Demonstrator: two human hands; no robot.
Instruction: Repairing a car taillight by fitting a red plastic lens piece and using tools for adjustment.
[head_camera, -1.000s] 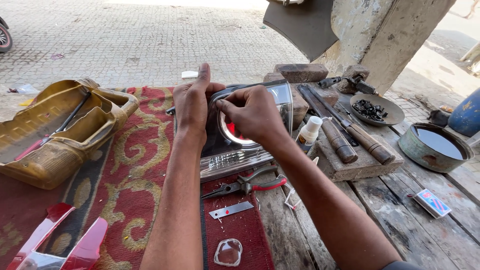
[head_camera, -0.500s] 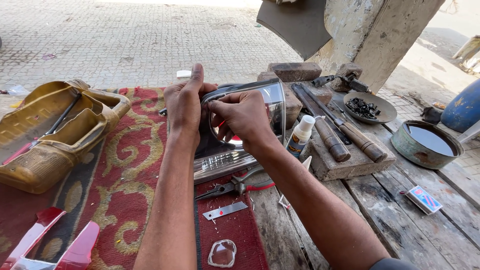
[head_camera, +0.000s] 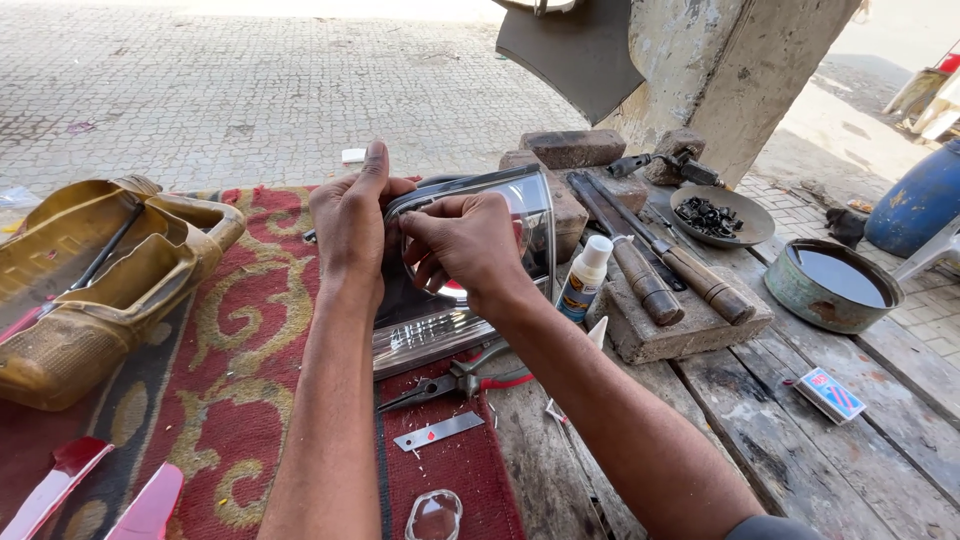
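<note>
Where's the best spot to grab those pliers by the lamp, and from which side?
Take the pliers by the red handles, coming from above on the right. The handles point right onto bare wood and lie flat, while the jaws point left beside the lamp.

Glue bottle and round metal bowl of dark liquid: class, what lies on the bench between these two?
In the head view, between the glue bottle and the metal bowl sits a stone block carrying two wooden-handled tools.
</note>
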